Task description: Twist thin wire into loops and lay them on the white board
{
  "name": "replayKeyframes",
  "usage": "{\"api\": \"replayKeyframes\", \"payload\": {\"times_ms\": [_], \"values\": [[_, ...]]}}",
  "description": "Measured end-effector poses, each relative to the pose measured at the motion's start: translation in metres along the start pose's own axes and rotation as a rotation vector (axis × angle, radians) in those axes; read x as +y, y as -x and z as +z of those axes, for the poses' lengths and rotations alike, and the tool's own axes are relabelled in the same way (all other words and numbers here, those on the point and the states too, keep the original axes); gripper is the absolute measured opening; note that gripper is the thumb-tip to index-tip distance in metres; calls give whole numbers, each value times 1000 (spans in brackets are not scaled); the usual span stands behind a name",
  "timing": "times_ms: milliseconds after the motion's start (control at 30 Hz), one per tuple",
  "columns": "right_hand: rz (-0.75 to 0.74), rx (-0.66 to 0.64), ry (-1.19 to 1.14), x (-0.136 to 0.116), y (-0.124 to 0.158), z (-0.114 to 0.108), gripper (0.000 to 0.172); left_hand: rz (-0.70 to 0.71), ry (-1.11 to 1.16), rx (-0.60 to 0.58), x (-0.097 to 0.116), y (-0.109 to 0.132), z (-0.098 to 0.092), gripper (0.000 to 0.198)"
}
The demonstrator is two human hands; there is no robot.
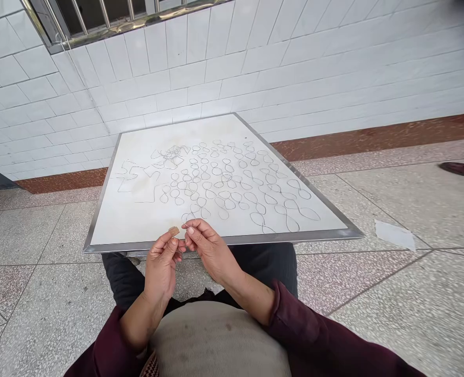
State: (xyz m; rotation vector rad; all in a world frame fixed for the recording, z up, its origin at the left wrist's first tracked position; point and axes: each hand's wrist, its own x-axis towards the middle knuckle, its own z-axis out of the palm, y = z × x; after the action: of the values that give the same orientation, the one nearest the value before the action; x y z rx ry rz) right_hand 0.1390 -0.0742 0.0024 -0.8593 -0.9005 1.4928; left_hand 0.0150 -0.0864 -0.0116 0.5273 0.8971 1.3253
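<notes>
I'd work the wire (184,225) gently, right hand (212,255) pinching it, left hand (162,264) grip unclear, away from one o'clock's wire figure-eights (226,178).

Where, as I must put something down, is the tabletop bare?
On the white tabletop: the near-left corner, between metal rim and angled wires; also the strip between the back rim and wire loops. Crowded: centre and right, spread with loops.

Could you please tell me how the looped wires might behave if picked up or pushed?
The looped wires look thin, so probably light; they hold open curves, suggesting some stiffness; the smooth-looking tabletop may let them slide.
</notes>
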Motion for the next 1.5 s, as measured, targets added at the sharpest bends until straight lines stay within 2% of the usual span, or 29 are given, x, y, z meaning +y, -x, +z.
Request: {"api": "replayKeyframes", "payload": {"times_ms": [133,300,467,600,867,1133,1367,1500], "values": [[-24,20,-2,2,1,0,25,-56,62,-5,2,3,1,34],[-7,50,-20,3,0,0,21,-125,135,-45,0,8,4,47],[70,12,-23,-2,1,-2,21,-202,110,-70,-9,11,6,47],[90,-18,-18,-7,2,-4,20,-239,96,-131,-5,12,6,51],[76,-45,7,-3,1,-7,22,-195,51,-156,10,8,-2,63],[5,-276,253,-9,4,-17,18,-266,-98,-217,23,7,-10,65],[0,-378,326,-8,2,-23,18,-238,-215,-267,26,7,-12,68],[11,-436,339,-10,1,-26,18,-176,-260,-292,26,8,-11,70]]}}
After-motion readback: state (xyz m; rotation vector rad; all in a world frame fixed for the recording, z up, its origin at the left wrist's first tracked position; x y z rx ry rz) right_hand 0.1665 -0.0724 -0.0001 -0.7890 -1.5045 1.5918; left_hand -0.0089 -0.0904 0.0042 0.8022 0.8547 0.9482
